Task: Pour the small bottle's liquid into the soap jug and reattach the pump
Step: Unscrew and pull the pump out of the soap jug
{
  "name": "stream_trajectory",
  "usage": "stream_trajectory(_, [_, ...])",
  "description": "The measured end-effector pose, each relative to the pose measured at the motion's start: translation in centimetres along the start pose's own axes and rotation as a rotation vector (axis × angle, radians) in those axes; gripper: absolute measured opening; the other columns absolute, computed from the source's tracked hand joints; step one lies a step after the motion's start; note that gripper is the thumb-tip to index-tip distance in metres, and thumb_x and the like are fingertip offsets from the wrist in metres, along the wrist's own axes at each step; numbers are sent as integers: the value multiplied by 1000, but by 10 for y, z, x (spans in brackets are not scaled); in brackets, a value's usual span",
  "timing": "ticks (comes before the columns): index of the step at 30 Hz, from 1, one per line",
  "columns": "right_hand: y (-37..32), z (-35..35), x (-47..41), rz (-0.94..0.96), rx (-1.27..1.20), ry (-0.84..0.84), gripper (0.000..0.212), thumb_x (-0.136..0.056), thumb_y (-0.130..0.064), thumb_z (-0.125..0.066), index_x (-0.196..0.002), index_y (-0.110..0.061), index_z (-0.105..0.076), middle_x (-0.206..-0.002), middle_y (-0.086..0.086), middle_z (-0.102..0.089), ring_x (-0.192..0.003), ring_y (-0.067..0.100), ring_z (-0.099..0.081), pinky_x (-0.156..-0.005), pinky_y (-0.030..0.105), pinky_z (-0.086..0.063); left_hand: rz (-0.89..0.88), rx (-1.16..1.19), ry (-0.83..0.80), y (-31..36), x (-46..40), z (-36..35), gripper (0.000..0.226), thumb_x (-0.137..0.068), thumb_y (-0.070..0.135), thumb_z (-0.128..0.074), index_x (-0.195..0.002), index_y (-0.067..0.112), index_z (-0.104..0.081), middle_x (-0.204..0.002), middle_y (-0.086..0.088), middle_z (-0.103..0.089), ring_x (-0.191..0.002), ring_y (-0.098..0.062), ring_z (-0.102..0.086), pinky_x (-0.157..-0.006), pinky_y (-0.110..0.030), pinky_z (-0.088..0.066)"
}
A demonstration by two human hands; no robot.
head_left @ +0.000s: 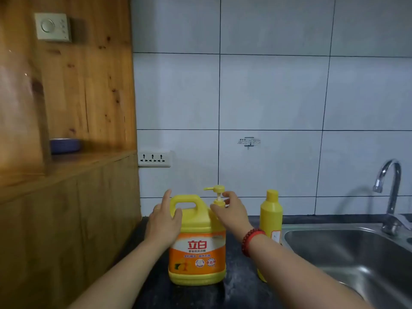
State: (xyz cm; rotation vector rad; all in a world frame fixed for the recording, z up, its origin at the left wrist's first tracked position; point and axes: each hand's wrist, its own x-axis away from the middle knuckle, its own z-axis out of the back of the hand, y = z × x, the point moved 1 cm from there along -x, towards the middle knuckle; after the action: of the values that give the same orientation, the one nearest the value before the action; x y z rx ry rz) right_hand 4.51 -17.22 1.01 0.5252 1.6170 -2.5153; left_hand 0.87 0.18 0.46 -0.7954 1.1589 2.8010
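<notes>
Jug (197,239) upright on dark counter (240,291), just L of sink (347,246). Pump (217,196) seated in jug neck, nozzle pointing L, head raised. Small bottle (270,221) upright just R of jug, between jug and sink, cap on, partly hidden behind R forearm.

L hand (163,221): palm against jug's L shoulder beside handle, thumb on jug front, fingers extended upward. Bracing, not a closed grasp; hand open.

R hand (233,211): thumb and fingers pinched round pump collar at neck, closed on pump. Bead bracelet (250,241) on R wrist.

Progress, judged from layout only:
- Pump sits on jug, bottle capped, no liquid visible on counter
- Two readings: (a) early, pump about to be unscrewed, pour not started; (b) late, pour done, bottle recapped, pump being tightened
- Cannot tell which: bottle opaque, fill level not visible; collar thread hidden under fingers, so seated vs loose unclear
- Raised pump head fits either reading

If (a): left = unscrew and lift pump, uncap bottle, pour, refit pump.
If (b): left = final turns on collar, release.

Risk: long dip tube likely drips if pump lifted out; jug braced by L hand, tip-over unlikely
</notes>
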Motion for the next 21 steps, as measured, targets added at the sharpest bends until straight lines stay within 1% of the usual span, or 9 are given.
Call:
stream_trajectory(2, [-2,1,0,8,18,18,48,-81,-28,-61,-124,-17,-44,-91,-7,-49,-74,5,-48,-61,20,-38,-25,-12,-6,1,-2,-1,56,-94,35,-36,-143,32,-9,-132,-12,-44,-114,-27,-48,-90,-39,-44])
stream_trajectory(3, [-1,1,0,10,31,18,46,-81,-28,-61,-123,-17,-44,-89,-8,-49,-72,3,-47,-60,20,-38,-39,-23,-10,0,-1,-2,56,-94,34,-36,-143,32,-8,-132,-12,-43,-113,-25,-48,-88,-37,-44])
stream_trajectory(5, [1,-1,-1,10,35,12,43,-82,-29,-61,-121,-17,-46,-93,-5,-53,-76,7,-49,-65,22,-39,-44,-36,-23,0,-2,-5,56,-94,33,-36,-143,34,-9,-133,-12,-43,-113,-25,-48,-87,-35,-43])
stream_trajectory(7, [1,-2,0,11,37,9,41,-82,-30,-61,-119,-17,-47,-97,-2,-54,-81,11,-50,-69,24,-40,-52,-49,-38,-1,-2,-7,55,-94,33,-37,-143,34,-11,-135,-12,-40,-116,-25,-45,-91,-37,-43])
stream_trajectory(9, [3,-3,0,20,39,19,38,-82,-30,-61,-116,-18,-48,-92,-6,-51,-78,8,-49,-66,21,-41,-65,-71,-42,-2,-2,-10,55,-93,34,-37,-143,35,-13,-138,-12,-37,-120,-26,-42,-95,-39,-42])
stream_trajectory(12, [5,-3,1,36,32,27,32,-82,-30,-62,-110,-20,-51,-80,-15,-46,-69,-1,-45,-57,15,-37,-71,-83,-35,-2,-2,-12,55,-93,35,-37,-142,35,-13,-139,-11,-36,-120,-26,-42,-95,-42,-43])
stream_trajectory(15, [6,-3,2,48,17,30,23,-80,-31,-64,-96,-27,-49,-77,-17,-47,-68,-2,-45,-56,15,-37,-67,-92,-24,-3,-2,-13,55,-93,37,-38,-142,36,-12,-139,-10,-36,-119,-26,-44,-95,-43,-44])
stream_trajectory(17, [6,-3,2,53,3,41,22,-77,-32,-66,-87,-30,-47,-75,-19,-49,-68,-2,-47,-55,15,-37,-57,-97,-24,-3,-1,-14,57,-92,40,-39,-141,37,-10,-140,-10,-36,-119,-26,-44,-94,-44,-45])
stream_trajectory(21, [6,-2,1,53,2,58,23,-75,-35,-69,-87,-27,-51,-75,-20,-50,-68,-3,-48,-56,16,-38,-43,-152,-42,-5,0,-16,69,-86,54,-43,-141,40,-4,-141,-9,-35,-120,-28,-45,-93,-44,-46])
